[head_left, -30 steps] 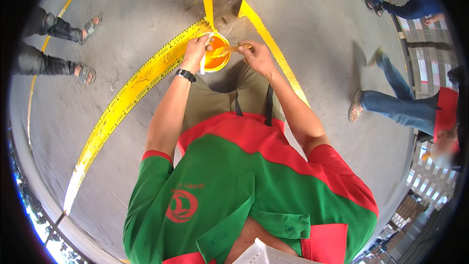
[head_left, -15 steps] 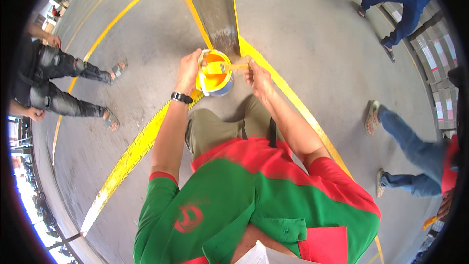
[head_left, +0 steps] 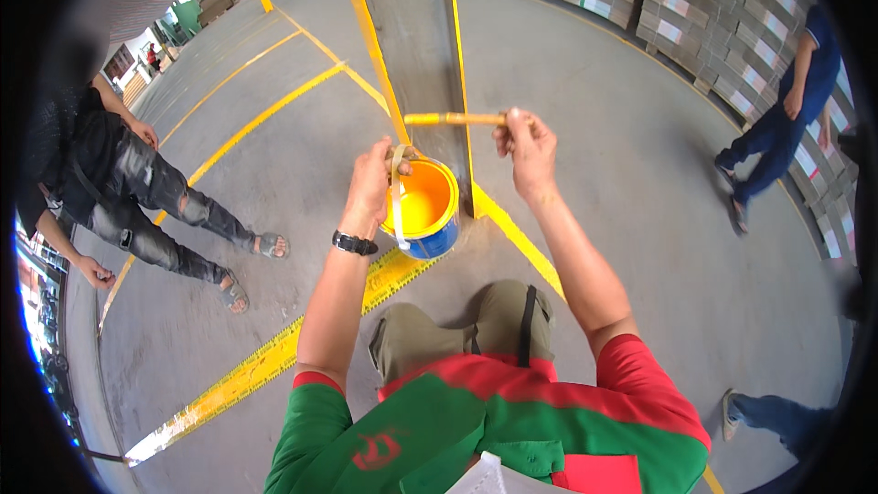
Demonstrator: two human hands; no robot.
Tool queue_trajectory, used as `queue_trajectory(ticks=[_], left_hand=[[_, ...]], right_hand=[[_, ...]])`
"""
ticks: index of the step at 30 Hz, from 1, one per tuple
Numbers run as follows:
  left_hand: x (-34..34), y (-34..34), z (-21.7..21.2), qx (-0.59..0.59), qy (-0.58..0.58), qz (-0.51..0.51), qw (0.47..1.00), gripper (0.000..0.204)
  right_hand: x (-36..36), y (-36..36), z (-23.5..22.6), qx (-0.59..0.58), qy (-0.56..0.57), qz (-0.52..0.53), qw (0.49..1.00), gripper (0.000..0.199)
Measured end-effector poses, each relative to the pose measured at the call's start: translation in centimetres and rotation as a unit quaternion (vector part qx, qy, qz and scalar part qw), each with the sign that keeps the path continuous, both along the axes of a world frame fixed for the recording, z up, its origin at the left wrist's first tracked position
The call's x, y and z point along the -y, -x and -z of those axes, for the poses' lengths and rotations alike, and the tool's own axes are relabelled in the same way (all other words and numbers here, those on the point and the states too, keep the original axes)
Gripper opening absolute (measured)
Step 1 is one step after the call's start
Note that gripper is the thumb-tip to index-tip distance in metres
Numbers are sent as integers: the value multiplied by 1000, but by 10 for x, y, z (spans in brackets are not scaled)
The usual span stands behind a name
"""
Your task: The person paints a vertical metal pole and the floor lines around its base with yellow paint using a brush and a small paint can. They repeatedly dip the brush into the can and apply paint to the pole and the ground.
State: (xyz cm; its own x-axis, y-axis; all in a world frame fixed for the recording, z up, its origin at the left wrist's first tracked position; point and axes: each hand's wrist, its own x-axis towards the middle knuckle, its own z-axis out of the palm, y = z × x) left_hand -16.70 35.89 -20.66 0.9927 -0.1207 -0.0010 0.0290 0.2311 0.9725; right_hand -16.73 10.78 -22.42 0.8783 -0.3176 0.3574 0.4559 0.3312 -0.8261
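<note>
The grey floor (head_left: 622, 174) surrounds a yellow-edged pillar (head_left: 412, 55). Near it, the left hand's (head_left: 369, 183) fingers grasp the paint bucket (head_left: 437, 242) by its rim, likely to steady it; floor contact is unclear. The right hand's (head_left: 530, 154) fingers pinch the brush (head_left: 466, 119) by its handle end, beyond the bucket.

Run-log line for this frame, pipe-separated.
left hand: gripping paint bucket by rim | right hand: holding paintbrush | bristles: pointing left, before grey column, contact unclear
</note>
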Motion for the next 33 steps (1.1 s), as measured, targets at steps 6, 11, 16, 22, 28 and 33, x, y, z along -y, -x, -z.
queue_trajectory(ticks=[6, 11, 16, 22, 28, 33], left_hand=[[-5, 6, 3, 7, -68, 19, 997, 45], [-5, 11, 68, -21, -150, 21, 988, 44], [5, 12, 153, -81, -225, 19, 971, 44], [8, 35, 221, -126, -289, 8, 949, 51], [12, 54, 265, -181, -268, 3, 946, 44], [9, 55, 284, -178, -250, -15, 952, 38]], right_hand=[[-11, -74, -163, 202, 173, 129, 955, 30], [-28, -108, -256, 343, 231, 206, 887, 26], [-49, -111, -293, 450, 197, 242, 836, 21], [-64, -128, -274, 520, 297, 327, 731, 22], [-61, -140, -243, 558, 359, 320, 676, 25], [-37, -120, -213, 545, 389, 288, 685, 24]])
